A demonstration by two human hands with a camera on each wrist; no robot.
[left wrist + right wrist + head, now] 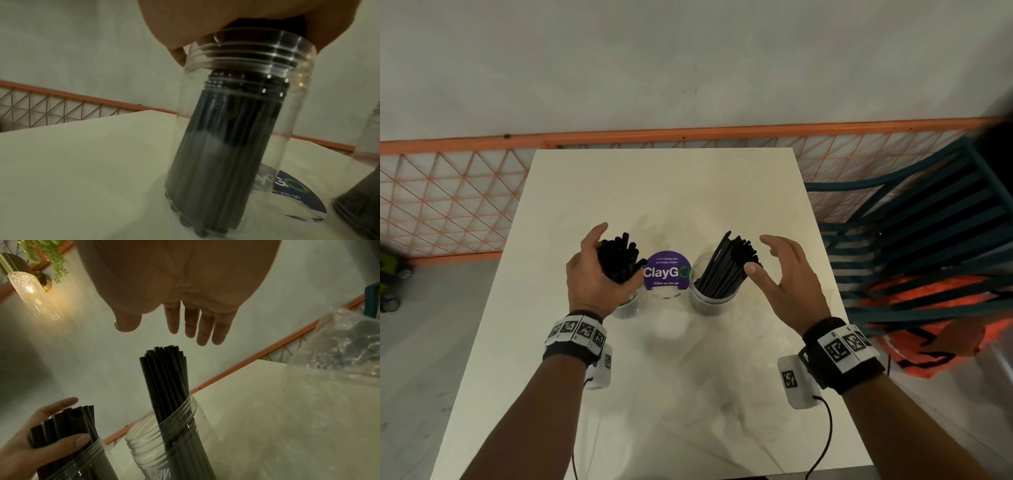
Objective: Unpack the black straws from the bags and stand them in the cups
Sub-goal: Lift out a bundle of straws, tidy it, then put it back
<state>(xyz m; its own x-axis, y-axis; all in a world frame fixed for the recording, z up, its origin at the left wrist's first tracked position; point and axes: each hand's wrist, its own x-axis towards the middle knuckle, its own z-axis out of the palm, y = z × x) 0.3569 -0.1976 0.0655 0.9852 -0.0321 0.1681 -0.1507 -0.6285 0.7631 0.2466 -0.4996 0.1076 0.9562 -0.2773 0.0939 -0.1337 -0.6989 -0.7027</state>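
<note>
My left hand (616,255) grips a bundle of thick black straws (619,257) near their tops. Their lower ends stand in the left clear cup (627,306), and in the left wrist view that cup (236,129) tilts a little. My right hand (760,255) hovers open just right of a bunch of thin black straws (726,267), holding nothing. These lean in the right clear cup (710,299). In the right wrist view the fingers (201,334) hang straight above the thin straws (164,378). An empty clear cup (144,456) stands between the two.
A round purple ClayGo sticker (667,272) lies on the white table (664,192) between the cups. A crumpled clear plastic bag (339,353) lies to the right. An orange mesh fence (448,198) runs behind the table. A teal slatted chair (914,240) over an orange bag (935,339) stands at the right.
</note>
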